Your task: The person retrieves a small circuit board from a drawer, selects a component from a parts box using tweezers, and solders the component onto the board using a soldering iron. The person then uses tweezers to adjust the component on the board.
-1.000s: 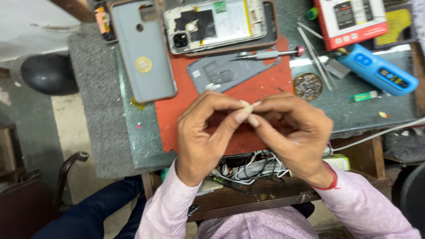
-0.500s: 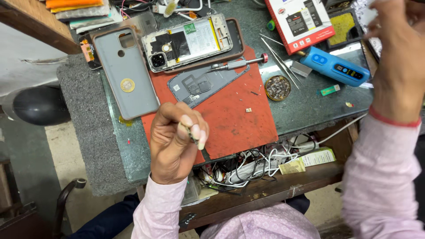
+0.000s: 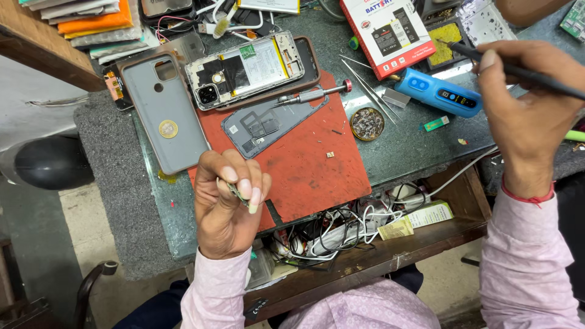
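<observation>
Small green part [image 3: 234, 190], maybe a tiny board, sits pinched tight in your left hand [image 3: 228, 210] at lower left. Your right hand [image 3: 524, 122] grips a black tool [image 3: 518, 70]. Loosen up, and it could drop into the wires [image 3: 341, 234].

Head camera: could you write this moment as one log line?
left hand: pinching small part | right hand: gripping black tool | opened phone: on red mat

A phone repair workbench in a small workshop: an opened phone [image 3: 251, 68] with its battery bare lies by a red work mat [image 3: 317, 164], a grey back cover [image 3: 167, 113], a screwdriver [image 3: 314, 94], tweezers [image 3: 365, 82] and a tangle of cables [image 3: 341, 228] in the open drawer below
</observation>
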